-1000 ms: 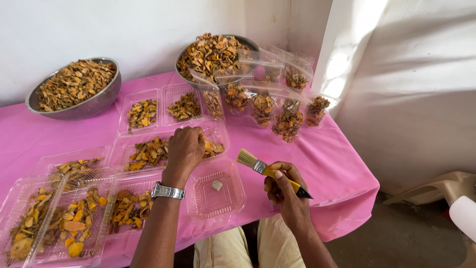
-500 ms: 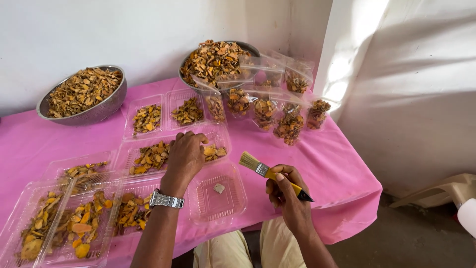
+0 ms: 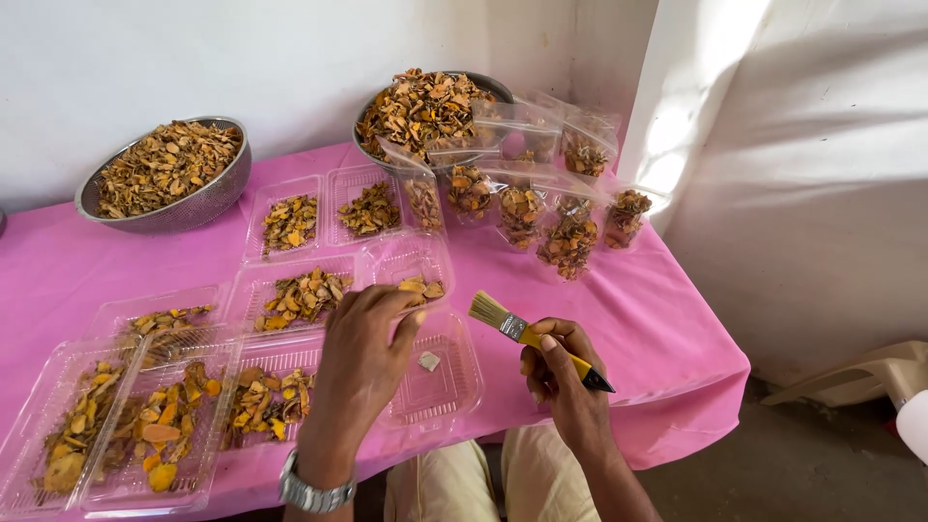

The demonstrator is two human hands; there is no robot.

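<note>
My right hand grips the brush, bristles far-left; left hand presses on the open tray at the near edge. Best w/ light strokes — hold tray steady, sweep the scrap out.

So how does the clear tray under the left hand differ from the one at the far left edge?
The clear tray under the left hand holds one small pale piece; the far-left tray is filled with orange-yellow dried slices. The left hand reaches over the first; nothing touches the second. Both are clear ribbed plastic on the pink cloth.
</note>
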